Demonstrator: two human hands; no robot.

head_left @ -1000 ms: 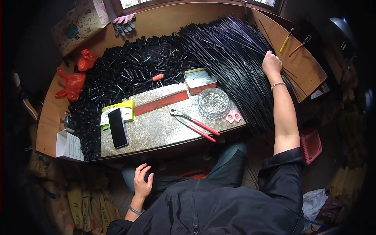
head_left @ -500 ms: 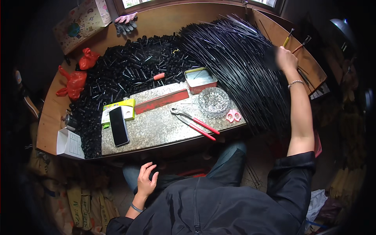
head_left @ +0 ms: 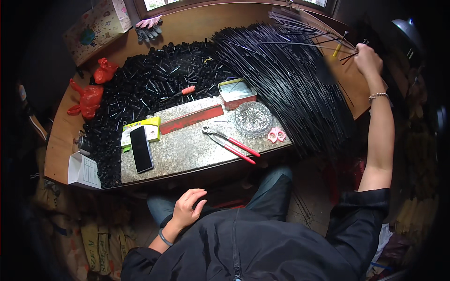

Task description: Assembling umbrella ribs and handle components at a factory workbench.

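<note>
At the far right of the table my right hand point(head_left: 368, 60) is closed round the ends of several long thin black rods point(head_left: 311, 29). They fan out leftward from my fist, slightly blurred. Beneath them spreads a thick pile of similar black rods point(head_left: 281, 75). A yellow-handled tool point(head_left: 337, 49) lies close to my fist. Over my lap, short of the table edge, hovers my left hand point(head_left: 188, 208); its fingers are loosely bent, the thumb apart, with nothing in it.
On the stone slab point(head_left: 187, 157) lie red-handled pincers point(head_left: 230, 144), a phone point(head_left: 141, 149), a red bar point(head_left: 192, 119), a glass bowl point(head_left: 253, 119), pink scissors point(head_left: 276, 135) and a tin of thin rods point(head_left: 238, 96). Small black parts point(head_left: 154, 75) are heaped behind; red bags point(head_left: 89, 99) stand left.
My right hand has moved outward to the right and slightly away, with rods now in its grip, drawn from the pile. My left hand has shifted a little to the right.
</note>
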